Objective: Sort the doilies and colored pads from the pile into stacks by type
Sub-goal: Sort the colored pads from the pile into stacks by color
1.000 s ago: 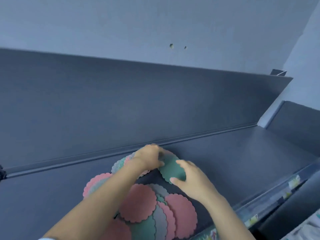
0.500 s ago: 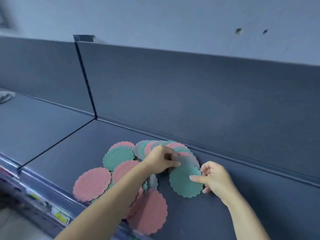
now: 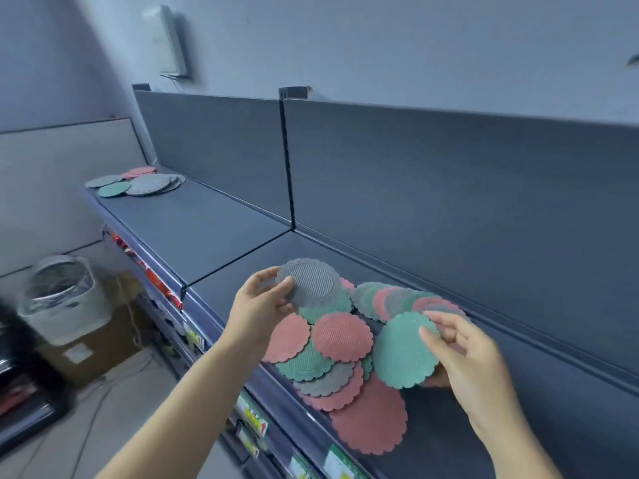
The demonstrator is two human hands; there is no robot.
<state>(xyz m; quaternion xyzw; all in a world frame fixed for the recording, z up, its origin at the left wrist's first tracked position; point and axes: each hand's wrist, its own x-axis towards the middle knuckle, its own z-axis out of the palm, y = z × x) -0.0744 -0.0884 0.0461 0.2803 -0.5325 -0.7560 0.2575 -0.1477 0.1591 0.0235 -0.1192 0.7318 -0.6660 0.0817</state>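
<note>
The fingers of the left hand (image 3: pixel 259 305) pinch the rim of a ribbed, scalloped grey doily (image 3: pixel 314 283) above the pile (image 3: pixel 342 337) of pink, green and grey rounds on the dark shelf (image 3: pixel 570 426), while the fingers of the right hand (image 3: pixel 463 350) clamp a green doily (image 3: pixel 401 350) at the pile's right side.

Grey doily (image 3: pixel 313 283): matt, ribbed centre, embossed lacy rim. Green doily (image 3: pixel 401 354), pink doily (image 3: pixel 342 337): same ribbed matt texture. Shelf (image 3: pixel 221 223): smooth matt dark surface. Box (image 3: pixel 100 350): plain cardboard. Bin (image 3: pixel 65 305): pale plastic.
</note>
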